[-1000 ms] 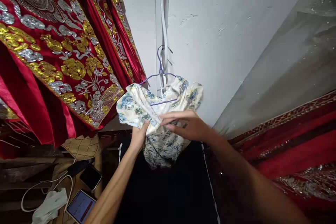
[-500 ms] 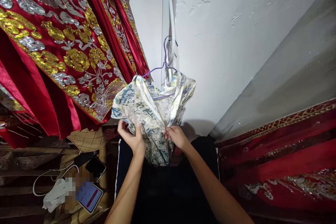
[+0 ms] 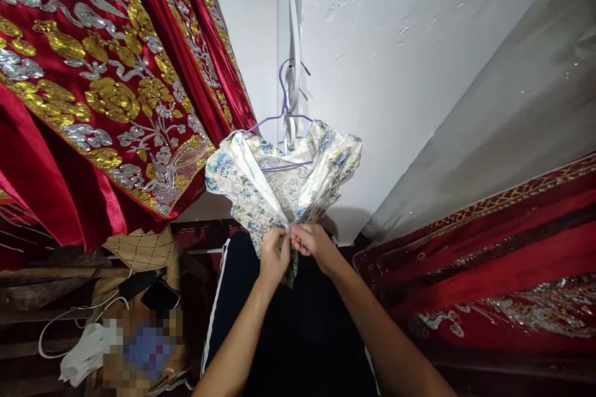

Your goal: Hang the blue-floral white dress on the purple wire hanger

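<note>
A floral blouse (image 3: 251,183) in cream, blue and yellow hangs by its shoulders on a purple wire hanger (image 3: 285,108). The hanger's hook is caught on a fixture at the wall. My left hand (image 3: 274,254) is closed on the blouse's front edge at the bottom of the V neckline. Right beside it, my right hand (image 3: 314,245) pinches the other side of the same spot. The fingertips of both hands nearly touch, and whatever small fastening may lie between them is hidden. Below the hands the lower part of the blouse narrows and is partly covered.
Red embroidered cloth (image 3: 135,99) with gold and silver sequins hangs at the left. More red sequined fabric (image 3: 503,260) lies at the right, below a grey plastic-like sheet (image 3: 465,111). A wooden stool (image 3: 172,267) at lower left bears a phone (image 3: 161,294), a white cable and tissue (image 3: 84,353).
My left hand has moved right from the blouse's side to the front opening, meeting my right hand there. The blouse's shoulders appear spread wider, and the view has shifted slightly.
</note>
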A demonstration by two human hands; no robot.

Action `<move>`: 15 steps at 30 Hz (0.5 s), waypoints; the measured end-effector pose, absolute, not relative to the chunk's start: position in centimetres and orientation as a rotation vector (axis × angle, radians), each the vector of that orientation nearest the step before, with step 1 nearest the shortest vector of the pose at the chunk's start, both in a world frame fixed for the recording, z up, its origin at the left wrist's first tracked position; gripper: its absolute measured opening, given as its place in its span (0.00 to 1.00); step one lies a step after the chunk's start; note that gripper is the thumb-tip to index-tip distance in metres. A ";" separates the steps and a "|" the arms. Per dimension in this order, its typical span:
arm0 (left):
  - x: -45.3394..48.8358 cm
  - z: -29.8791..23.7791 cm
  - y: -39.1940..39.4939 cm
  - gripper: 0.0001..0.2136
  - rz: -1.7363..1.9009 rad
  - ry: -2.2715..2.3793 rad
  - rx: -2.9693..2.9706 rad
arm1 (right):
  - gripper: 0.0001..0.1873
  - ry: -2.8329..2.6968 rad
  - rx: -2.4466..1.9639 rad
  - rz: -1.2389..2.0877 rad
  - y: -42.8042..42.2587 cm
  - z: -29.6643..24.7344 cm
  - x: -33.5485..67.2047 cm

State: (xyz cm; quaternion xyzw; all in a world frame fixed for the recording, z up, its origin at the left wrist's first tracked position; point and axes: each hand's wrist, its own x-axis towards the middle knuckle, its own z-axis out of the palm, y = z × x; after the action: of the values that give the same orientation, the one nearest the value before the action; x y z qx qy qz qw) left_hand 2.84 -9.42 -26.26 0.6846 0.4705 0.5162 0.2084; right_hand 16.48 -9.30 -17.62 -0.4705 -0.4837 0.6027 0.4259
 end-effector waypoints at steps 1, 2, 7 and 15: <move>2.9 -26.2 -9.6 0.07 1.419 1.322 1.911 | 0.24 -1.187 -1.163 1.495 -8.7 -16.3 16.8; 3.0 -26.3 -9.7 0.07 1.400 1.336 1.919 | 0.24 -1.174 -1.149 1.468 -7.9 -14.7 17.1; 2.2 -26.5 -9.7 0.08 1.248 1.339 2.029 | 0.17 -1.173 -0.944 1.304 -3.2 -4.7 17.6; -2.1 -17.2 -6.0 0.07 1.255 1.229 2.138 | 0.14 -1.204 -0.796 1.144 -3.5 -1.1 15.3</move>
State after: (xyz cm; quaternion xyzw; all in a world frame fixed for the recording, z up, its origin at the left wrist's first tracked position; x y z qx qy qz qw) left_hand -2.10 -6.04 -17.16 0.7592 0.4363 0.4457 0.1861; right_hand 15.34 -3.46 -1.08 -0.3442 -0.5206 0.4944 0.6050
